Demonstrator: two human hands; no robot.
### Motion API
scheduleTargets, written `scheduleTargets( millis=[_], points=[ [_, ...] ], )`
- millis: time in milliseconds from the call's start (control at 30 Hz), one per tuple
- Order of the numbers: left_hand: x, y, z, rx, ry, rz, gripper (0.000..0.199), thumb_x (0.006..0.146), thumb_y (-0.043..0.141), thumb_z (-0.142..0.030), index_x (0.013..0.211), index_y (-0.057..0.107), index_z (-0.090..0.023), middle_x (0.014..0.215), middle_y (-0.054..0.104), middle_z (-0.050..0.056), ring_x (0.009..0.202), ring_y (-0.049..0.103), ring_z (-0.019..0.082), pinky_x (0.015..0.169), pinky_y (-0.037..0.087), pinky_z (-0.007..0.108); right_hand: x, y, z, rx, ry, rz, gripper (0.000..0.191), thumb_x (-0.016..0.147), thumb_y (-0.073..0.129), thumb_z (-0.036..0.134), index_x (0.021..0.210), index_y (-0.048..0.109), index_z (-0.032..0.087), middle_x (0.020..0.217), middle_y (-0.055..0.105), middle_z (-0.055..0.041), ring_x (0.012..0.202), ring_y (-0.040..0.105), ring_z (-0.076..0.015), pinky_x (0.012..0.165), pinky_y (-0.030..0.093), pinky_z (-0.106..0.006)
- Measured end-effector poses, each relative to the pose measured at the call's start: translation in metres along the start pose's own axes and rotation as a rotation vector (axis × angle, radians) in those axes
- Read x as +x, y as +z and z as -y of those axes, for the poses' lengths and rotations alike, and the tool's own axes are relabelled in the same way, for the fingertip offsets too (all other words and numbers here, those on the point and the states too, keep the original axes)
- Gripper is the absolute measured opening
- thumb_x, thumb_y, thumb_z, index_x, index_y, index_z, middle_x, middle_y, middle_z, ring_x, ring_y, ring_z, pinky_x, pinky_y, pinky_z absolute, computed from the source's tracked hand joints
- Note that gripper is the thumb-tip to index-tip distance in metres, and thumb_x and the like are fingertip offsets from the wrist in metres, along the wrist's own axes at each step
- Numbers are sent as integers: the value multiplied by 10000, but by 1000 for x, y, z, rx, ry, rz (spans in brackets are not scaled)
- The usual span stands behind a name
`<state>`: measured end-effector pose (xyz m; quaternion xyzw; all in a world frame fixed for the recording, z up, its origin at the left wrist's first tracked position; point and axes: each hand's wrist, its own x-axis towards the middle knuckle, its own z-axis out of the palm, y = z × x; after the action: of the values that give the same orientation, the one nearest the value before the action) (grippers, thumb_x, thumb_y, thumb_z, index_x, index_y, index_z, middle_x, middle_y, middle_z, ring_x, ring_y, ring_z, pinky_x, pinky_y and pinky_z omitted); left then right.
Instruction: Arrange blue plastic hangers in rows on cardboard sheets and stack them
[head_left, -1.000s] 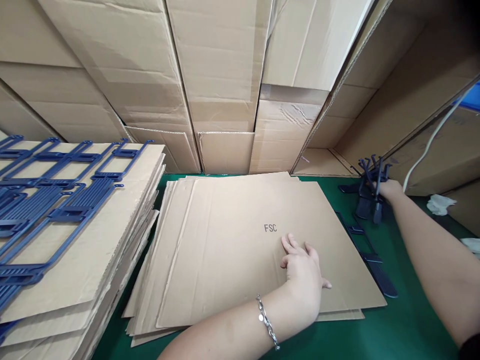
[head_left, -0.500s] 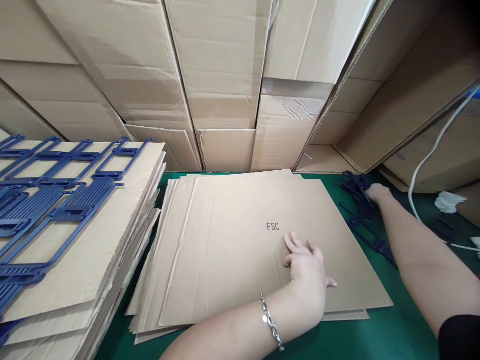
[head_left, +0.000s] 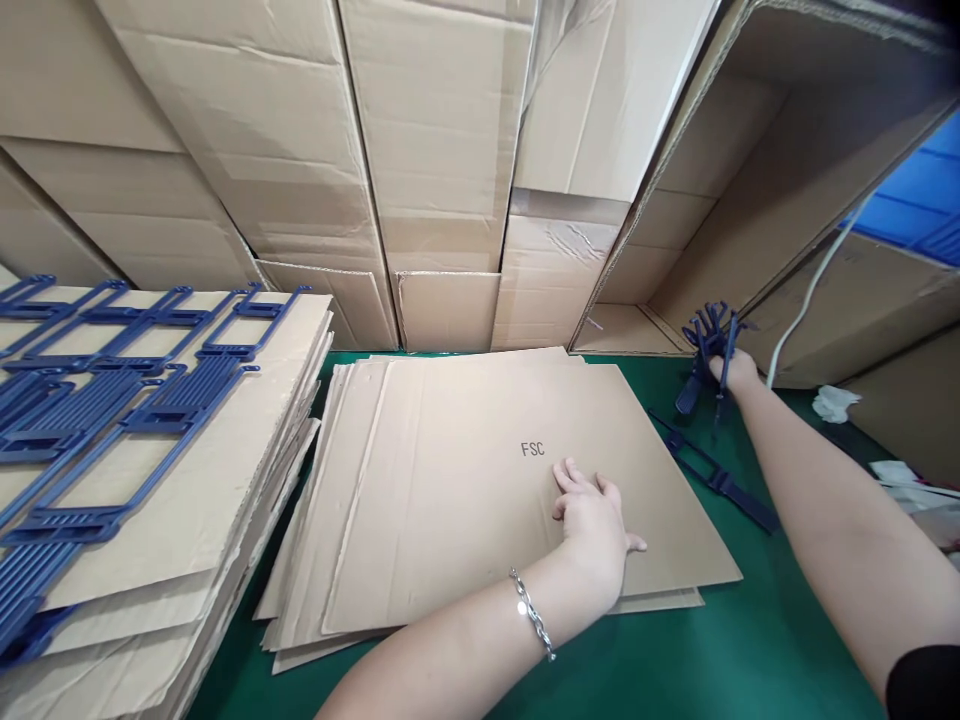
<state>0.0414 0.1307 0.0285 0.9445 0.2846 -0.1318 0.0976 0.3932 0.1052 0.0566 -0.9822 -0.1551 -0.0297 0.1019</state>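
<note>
My left hand point(head_left: 592, 520) rests with spread fingers on the top sheet of a cardboard stack point(head_left: 450, 480), just below the printed letters FSC. At the right, beyond the stack's edge, my right hand point(head_left: 735, 372) is closed round a bunch of dark blue plastic pieces point(head_left: 705, 350), raised off the green surface. One more blue plastic piece point(head_left: 716, 478) lies on the green surface between the stack and my right forearm.
At the left, a taller cardboard stack point(head_left: 195, 510) carries several blue plastic frames point(head_left: 161, 415). Cardboard boxes point(head_left: 442, 130) line the back. An open box point(head_left: 675, 230), a white cable point(head_left: 806, 290) and crumpled white paper point(head_left: 834, 403) are at the right.
My right hand has lifted the bunch of blue pieces off the surface, leaving one lying there. My left hand stays on the cardboard. The view has shifted slightly right.
</note>
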Motion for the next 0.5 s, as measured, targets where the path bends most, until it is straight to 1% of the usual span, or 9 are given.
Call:
scheduleTargets(
  millis=[100,200,267,300,333,367,400,467,500],
  points=[
    [-2,-8,4,-19,5,3,829,690,527,-632,1364,285,-213,1395,203,223,1270,242,414,642,515,361,-14,-35,22,41,-144,-100,230,886,432,210,1043,534,77,998,570,-115,941,532,-189,788,411,-269],
    [-4,-27,12,-76,26,122,774,729,571,-533,1365,281,-199,1412,205,198,1286,244,380,790,489,385,-46,-62,44,86,-310,-175,225,836,436,125,1037,516,61,928,583,-122,902,533,-204,747,379,-220],
    [-13,-47,20,-85,62,182,638,786,529,-473,1328,366,-179,1366,348,175,1249,349,335,876,448,391,-76,-72,58,121,-426,-197,260,802,463,117,1054,501,62,929,579,-110,899,526,-211,753,370,-222],
    [-21,-59,24,-87,84,210,525,818,487,-443,1262,468,-162,1278,474,162,1182,445,306,875,448,376,-93,-73,65,140,-485,-189,271,784,480,114,1049,504,66,928,580,-104,899,525,-213,759,370,-225],
    [-33,-71,28,-98,130,260,420,836,455,-433,1131,592,-167,1110,607,129,1045,556,267,818,474,336,-111,-71,73,157,-548,-159,266,761,508,121,1023,521,72,911,586,-96,886,530,-212,757,374,-226],
    [-49,-84,32,-119,192,285,390,859,392,-448,1047,641,-213,991,660,72,921,610,212,765,484,291,-130,-68,82,176,-608,-117,239,748,514,119,983,541,79,886,595,-90,859,538,-205,745,382,-224],
    [-69,-96,36,-158,294,294,395,849,381,-498,999,658,-260,941,673,22,864,617,172,742,477,252,-149,-63,92,193,-672,-65,195,748,506,122,933,561,96,857,606,-79,821,548,-193,727,391,-219],
    [-114,-113,45,-324,712,190,408,844,347,-545,1010,643,-320,934,665,-31,842,605,135,711,459,222,-186,-48,113,240,-848,88,203,756,459,94,921,574,119,900,622,-80,833,562,-180,722,403,-209],
    [-137,-116,50,-348,827,117,403,853,315,-548,1039,621,-362,957,654,-58,857,595,117,713,451,210,-203,-39,123,249,-904,136,198,757,457,99,909,580,131,909,627,-74,835,568,-170,717,407,-198]
  ],
)
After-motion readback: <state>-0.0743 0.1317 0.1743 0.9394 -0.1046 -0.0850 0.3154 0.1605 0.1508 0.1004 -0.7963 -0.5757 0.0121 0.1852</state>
